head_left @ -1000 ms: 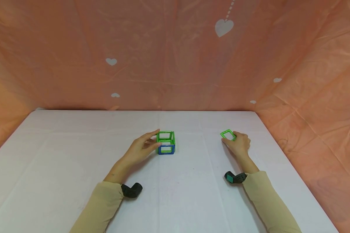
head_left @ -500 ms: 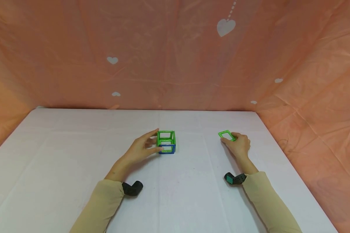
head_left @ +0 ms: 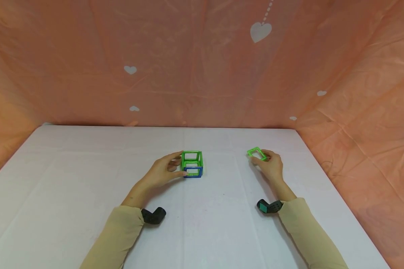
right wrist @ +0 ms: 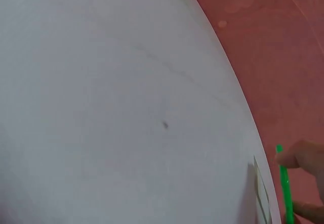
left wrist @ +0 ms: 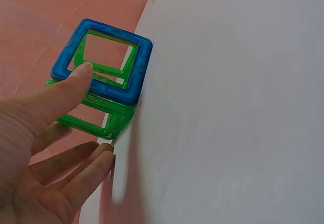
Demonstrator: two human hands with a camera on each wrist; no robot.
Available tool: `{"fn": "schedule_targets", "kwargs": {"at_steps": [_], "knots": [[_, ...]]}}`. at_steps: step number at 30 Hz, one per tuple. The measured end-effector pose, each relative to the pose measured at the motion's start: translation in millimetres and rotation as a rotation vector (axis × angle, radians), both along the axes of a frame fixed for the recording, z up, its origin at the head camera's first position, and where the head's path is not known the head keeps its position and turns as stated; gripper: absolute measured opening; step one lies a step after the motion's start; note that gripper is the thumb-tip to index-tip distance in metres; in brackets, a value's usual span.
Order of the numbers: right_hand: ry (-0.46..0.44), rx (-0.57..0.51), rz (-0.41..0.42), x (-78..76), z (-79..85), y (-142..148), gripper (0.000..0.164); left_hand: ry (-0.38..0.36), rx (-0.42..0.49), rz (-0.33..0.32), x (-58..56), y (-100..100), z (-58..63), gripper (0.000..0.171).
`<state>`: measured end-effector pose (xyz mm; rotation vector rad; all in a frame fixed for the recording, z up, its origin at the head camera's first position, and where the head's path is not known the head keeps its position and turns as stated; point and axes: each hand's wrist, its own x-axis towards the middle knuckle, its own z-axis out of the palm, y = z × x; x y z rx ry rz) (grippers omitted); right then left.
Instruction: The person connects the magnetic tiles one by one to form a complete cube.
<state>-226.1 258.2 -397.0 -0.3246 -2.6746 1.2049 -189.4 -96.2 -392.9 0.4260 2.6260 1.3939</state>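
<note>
A small cube frame (head_left: 192,161) of green magnetic tiles stands on the white table, with a blue square tile (left wrist: 144,64) on its near face. My left hand (head_left: 161,172) holds it from the left. The thumb lies on the blue tile and the index finger reaches the far top edge; the other fingers are spread behind. Off to the right, my right hand (head_left: 272,167) pinches a single green square magnetic tile (head_left: 252,150) between thumb and fingers, tilted above the table. In the right wrist view this tile (right wrist: 285,183) appears edge-on.
The white cloth-covered table (head_left: 219,224) runs back to an orange curtain (head_left: 195,74) with white hearts, which also rises along the right side. A black wrist camera (head_left: 155,216) sits at the left cuff, another wrist camera (head_left: 268,206) at the right cuff.
My right hand has shifted slightly left with the green tile, which has turned a little. The left hand stays at the cube, its thumb settling lower on the blue tile.
</note>
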Motion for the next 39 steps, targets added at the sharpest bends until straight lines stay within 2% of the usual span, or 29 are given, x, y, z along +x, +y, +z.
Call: {"fn": "schedule_targets", "kwargs": {"at_steps": [13,21,31,39], "knots": [[0.08,-0.032,0.171,-3.6,3.2,-16,0.055,-0.025,-0.009,-0.002,-0.4,2,3.5,0.072],[0.121,-0.029,0.219,-4.6,6.8,-26,0.053,-0.046,-0.007,0.003,-0.8,3,3.4,0.072],[0.196,-0.086,0.284,-6.1,8.7,-38,0.052,-0.047,0.001,0.0,-0.1,3,3.3,0.073],[0.193,-0.145,0.323,-5.0,11.6,-46,0.053,-0.04,0.005,-0.002,-0.7,2,3.4,0.073]]}}
